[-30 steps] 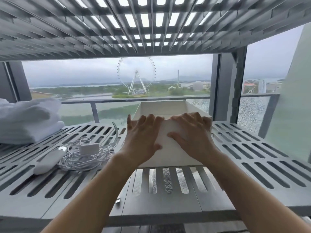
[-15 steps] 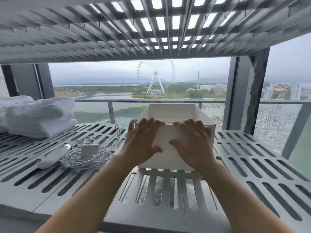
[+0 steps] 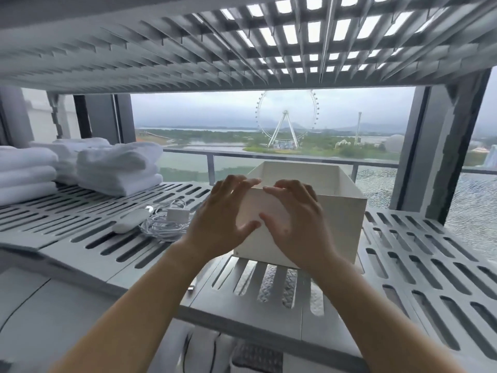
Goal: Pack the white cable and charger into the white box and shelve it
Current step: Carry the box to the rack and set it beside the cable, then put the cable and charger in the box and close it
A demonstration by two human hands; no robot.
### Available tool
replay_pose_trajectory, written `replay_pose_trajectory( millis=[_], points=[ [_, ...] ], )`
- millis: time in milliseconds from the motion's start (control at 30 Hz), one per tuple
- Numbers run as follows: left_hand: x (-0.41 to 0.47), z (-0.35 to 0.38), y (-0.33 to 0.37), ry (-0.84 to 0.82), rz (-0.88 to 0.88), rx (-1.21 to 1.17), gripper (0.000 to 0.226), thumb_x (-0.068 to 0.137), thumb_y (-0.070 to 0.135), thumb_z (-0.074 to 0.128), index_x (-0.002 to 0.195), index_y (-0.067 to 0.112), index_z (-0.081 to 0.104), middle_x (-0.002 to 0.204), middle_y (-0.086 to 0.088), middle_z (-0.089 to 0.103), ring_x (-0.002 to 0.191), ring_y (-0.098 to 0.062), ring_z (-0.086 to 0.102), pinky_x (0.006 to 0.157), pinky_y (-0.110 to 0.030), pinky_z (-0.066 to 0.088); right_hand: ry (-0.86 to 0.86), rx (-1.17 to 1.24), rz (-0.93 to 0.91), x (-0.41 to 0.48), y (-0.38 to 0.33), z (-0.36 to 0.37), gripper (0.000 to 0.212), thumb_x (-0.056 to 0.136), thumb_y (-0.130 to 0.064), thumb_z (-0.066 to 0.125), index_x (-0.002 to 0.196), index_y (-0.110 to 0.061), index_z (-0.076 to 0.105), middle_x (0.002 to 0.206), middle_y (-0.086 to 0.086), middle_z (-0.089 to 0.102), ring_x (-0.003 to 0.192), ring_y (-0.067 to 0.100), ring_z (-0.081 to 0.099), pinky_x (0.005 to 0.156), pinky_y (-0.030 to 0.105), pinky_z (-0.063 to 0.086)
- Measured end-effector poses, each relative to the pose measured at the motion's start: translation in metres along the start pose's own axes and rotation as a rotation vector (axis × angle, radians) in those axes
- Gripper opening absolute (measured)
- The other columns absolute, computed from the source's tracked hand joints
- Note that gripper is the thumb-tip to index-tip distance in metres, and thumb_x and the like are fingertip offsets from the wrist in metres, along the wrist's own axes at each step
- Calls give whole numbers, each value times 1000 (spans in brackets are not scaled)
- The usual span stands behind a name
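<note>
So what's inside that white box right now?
Only bare upper inner walls of the white box show; its near wall and both hands hide the floor. The cable and charger lie outside on the slatted shelf.

My left hand [image 3: 223,216] and right hand [image 3: 293,222] cover most of the white box's [image 3: 341,222] near wall. Fingertips blurred, so I can't tell whether they touch the rim. Box floor hidden behind that wall; contents unknown. White cable [image 3: 161,224] is a tangled coil, ends can't be traced, right edge goes behind my left wrist. Charger [image 3: 177,214] too small for detail. Folded towels [image 3: 27,173] cut off at the left edge. Items below the slotted shelf [image 3: 403,265] only show through the slots, unreadable.
</note>
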State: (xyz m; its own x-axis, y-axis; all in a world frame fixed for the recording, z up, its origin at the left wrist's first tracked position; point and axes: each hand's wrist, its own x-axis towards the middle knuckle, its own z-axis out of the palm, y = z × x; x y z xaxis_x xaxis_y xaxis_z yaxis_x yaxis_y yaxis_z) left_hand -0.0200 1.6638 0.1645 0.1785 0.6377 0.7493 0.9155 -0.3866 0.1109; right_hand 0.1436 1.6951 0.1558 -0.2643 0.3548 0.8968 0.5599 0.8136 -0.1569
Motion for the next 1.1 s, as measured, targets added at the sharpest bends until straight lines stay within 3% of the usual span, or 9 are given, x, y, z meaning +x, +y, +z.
replay_pose_trajectory(
  millis=[233, 333, 467, 600, 867, 1033, 1100],
  points=[
    [-27, -32, -52, -9, -107, 56, 65, 73, 35, 73, 129, 25, 42, 126, 1, 49, 115, -17, 46, 94, -33, 42, -97, 145, -38, 17, -34, 41, 37, 74, -18, 75, 108, -13, 64, 106, 5, 62, 97, 20, 56, 83, 29, 46],
    [-32, -42, -79, -18, -129, 74, 63, 73, 37, 73, 128, 26, 43, 125, 2, 50, 115, -16, 46, 96, -37, 43, -158, 155, -52, 27, -51, 66, 36, 75, -21, 74, 109, -14, 63, 106, 3, 61, 100, 18, 54, 84, 28, 45],
    [-33, -49, -117, -32, -108, 69, 62, 73, 39, 72, 127, 25, 44, 124, 1, 50, 115, -17, 47, 96, -37, 44, -232, 119, -91, 37, -66, 102, 38, 77, -23, 72, 113, -17, 60, 110, 1, 58, 102, 17, 52, 80, 34, 49],
    [-29, -49, -157, -79, -71, 69, 63, 73, 37, 73, 128, 26, 43, 125, 1, 50, 116, -17, 46, 97, -38, 43, -272, 76, -69, 49, -72, 140, 41, 76, -22, 74, 113, -13, 60, 112, 5, 59, 103, 20, 53, 87, 27, 44],
    [-15, -37, -236, -236, -69, 57, 62, 75, 37, 71, 129, 25, 43, 132, 2, 48, 119, -17, 46, 98, -33, 41, -415, -53, -21, 66, -74, 209, 43, 82, -29, 67, 120, -14, 55, 122, 5, 56, 109, 20, 51, 93, 31, 43],
    [-30, -11, -257, -316, -85, -53, 34, 90, 35, 51, 122, 22, 51, 126, 1, 54, 115, -15, 49, 96, -29, 39, -465, 8, 134, 46, -69, 230, 35, 89, -33, 55, 119, -15, 56, 124, 4, 58, 113, 21, 51, 95, 33, 42],
    [-36, -3, -261, -339, -93, -62, 30, 94, 35, 41, 114, 21, 57, 120, 2, 57, 111, -15, 51, 93, -33, 41, -504, 34, 154, 41, -66, 231, 45, 89, -43, 50, 126, -17, 50, 129, 2, 54, 117, 19, 47, 98, 33, 40]
  ],
)
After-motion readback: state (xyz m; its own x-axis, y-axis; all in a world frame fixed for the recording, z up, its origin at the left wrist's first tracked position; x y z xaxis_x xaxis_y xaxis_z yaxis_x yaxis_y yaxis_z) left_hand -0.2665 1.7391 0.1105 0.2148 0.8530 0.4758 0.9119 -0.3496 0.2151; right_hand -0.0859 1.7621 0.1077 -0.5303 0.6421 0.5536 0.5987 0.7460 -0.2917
